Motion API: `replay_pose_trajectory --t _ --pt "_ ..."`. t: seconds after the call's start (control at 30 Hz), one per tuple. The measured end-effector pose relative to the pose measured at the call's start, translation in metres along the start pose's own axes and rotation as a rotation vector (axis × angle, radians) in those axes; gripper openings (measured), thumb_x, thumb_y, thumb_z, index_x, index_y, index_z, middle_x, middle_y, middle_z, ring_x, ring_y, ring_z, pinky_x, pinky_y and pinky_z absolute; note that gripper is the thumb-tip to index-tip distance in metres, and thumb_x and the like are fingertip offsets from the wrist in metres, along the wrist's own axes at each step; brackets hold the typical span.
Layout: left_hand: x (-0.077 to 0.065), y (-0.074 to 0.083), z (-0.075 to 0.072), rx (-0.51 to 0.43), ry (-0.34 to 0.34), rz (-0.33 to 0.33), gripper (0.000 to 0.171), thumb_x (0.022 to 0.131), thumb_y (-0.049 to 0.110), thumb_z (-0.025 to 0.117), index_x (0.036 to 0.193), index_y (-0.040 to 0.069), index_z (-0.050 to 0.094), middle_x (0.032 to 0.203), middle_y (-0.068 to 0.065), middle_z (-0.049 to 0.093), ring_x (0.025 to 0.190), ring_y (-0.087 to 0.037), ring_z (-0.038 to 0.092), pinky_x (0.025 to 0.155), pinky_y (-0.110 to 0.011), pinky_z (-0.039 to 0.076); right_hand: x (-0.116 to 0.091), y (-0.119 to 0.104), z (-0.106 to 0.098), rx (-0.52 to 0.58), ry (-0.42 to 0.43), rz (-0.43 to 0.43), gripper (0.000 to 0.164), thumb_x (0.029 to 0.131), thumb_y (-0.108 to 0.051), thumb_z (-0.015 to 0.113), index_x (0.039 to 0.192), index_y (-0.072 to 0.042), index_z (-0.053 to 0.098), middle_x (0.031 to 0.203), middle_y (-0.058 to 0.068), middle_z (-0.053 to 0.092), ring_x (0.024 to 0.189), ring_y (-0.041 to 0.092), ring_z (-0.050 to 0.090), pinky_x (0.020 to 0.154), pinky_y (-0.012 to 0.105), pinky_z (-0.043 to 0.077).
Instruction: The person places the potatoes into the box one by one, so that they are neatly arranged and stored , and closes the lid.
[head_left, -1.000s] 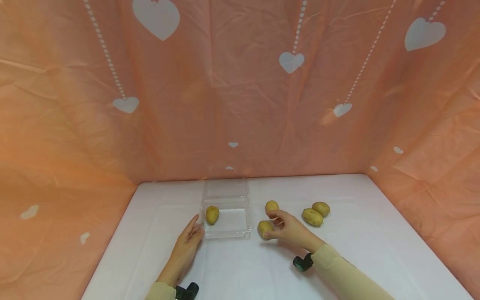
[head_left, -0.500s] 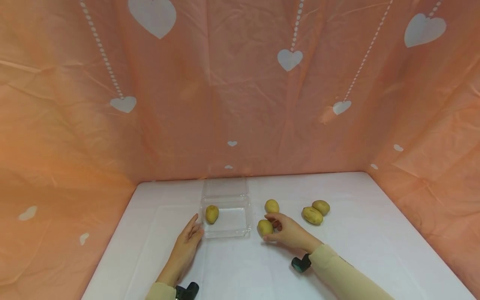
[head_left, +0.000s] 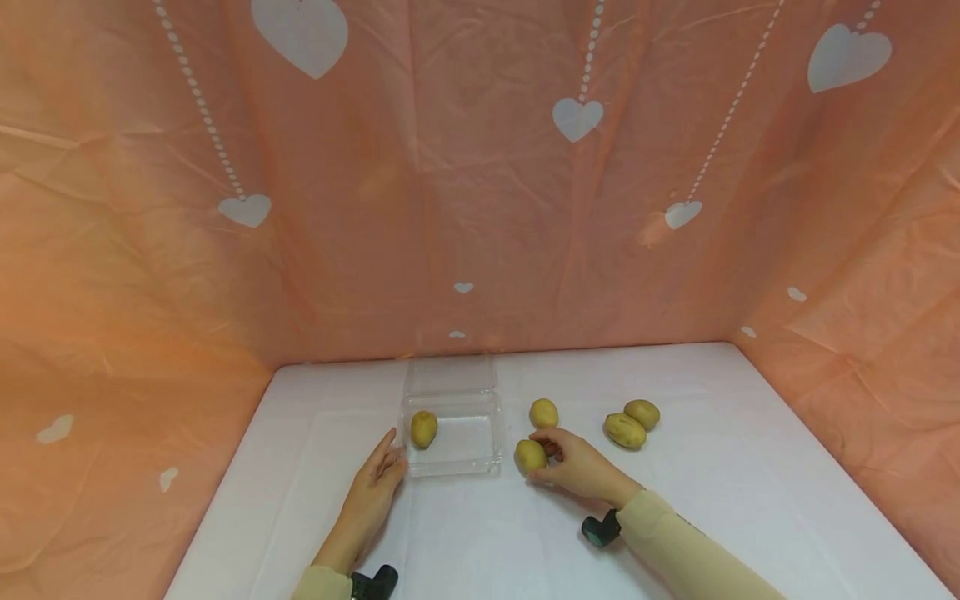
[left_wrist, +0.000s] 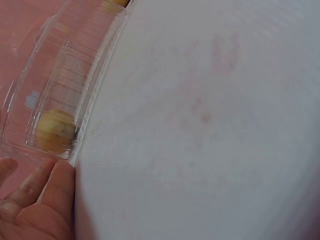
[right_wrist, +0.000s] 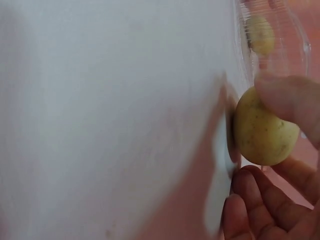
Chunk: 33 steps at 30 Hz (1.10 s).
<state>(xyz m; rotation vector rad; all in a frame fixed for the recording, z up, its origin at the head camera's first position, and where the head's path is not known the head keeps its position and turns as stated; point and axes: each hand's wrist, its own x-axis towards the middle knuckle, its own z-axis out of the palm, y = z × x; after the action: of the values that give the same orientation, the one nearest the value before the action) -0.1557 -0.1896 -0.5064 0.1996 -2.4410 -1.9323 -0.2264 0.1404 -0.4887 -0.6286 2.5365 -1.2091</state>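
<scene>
My right hand (head_left: 583, 469) pinches a small yellow potato (head_left: 529, 456) on the white table, right of a clear plastic box (head_left: 468, 437). In the right wrist view the thumb lies over that potato (right_wrist: 267, 132), with a finger on its other side and the remaining fingers curled below. Fingers fairly straight, my left hand (head_left: 369, 490) rests against the box's left side. One potato (head_left: 423, 429) sits inside the box at its left end; the left wrist view shows this potato (left_wrist: 56, 131) through the ribbed wall.
The box's lid (head_left: 450, 375) is folded back behind it. Another potato (head_left: 543, 413) lies just beyond my right hand. Two more, a front potato (head_left: 625, 431) and a rear potato (head_left: 642, 413), lie together farther right. An orange curtain (head_left: 480, 208) with hearts surrounds the table (head_left: 315, 433).
The right hand has shifted very slightly, staying at the same potato with its thumb and fingers around it. The left hand stays at the box. The head view has tilted a little.
</scene>
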Motion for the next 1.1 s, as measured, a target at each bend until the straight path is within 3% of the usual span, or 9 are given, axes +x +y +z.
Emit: replay_pose_trajectory --t 0.67,1.1 --pt "-0.0026 0.001 -0.0002 -0.003 -0.019 -0.004 0.061 0.101 0.025 0.053 0.154 0.017 0.025 0.144 -0.021 0.044 0.134 -0.033 0.038 0.111 -0.05 0.029 0.0026 0.0008 0.0063 -0.019 0.054 -0.017 0.051 0.08 -0.029 0.08 0.12 -0.007 0.057 0.105 -0.001 0.063 0.099 0.017 0.058 0.089 0.042 0.048" --pt "-0.0008 0.0007 0.0002 -0.001 -0.008 0.0 0.06 0.101 0.022 0.053 0.154 0.015 0.026 0.142 -0.023 0.045 0.132 -0.034 0.041 0.11 -0.051 0.029 0.0054 -0.0057 0.0062 -0.017 0.214 -0.03 0.053 0.077 -0.021 0.082 0.121 -0.006 0.058 0.097 0.0 0.061 0.087 0.014 0.056 0.076 0.03 0.05"
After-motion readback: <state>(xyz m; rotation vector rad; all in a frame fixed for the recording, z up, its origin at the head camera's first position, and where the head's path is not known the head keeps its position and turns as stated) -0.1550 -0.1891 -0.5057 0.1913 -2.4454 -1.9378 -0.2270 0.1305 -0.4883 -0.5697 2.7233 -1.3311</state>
